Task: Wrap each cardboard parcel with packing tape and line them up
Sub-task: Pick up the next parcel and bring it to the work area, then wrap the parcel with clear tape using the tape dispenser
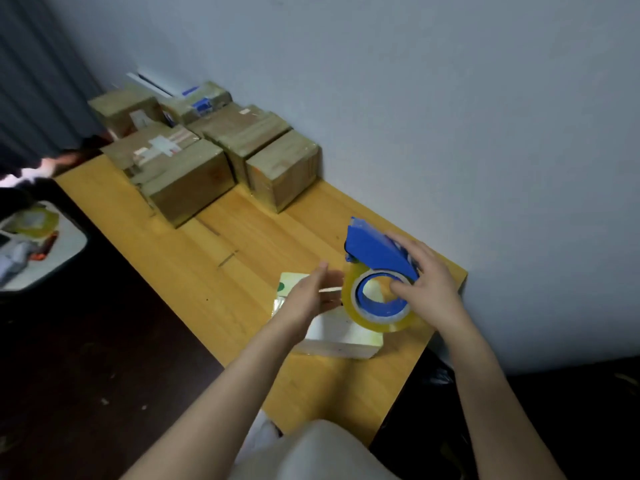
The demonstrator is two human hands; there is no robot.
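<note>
Nearest, the white parcel [346,336] lies on the table [207,271] near its right end. The left hand [311,294] rests flat on top of it, fingers straight. The right hand [427,285] is curled round the blue dispenser [374,251], thumb in the core, holding its tape [381,320] at the parcel's top. This one looks to be mid-wrap; some tape already shines on its left side. Farther back, the brown parcels [194,181] stand bunched against the wall [450,98], apparently taped, in rough rows
</note>
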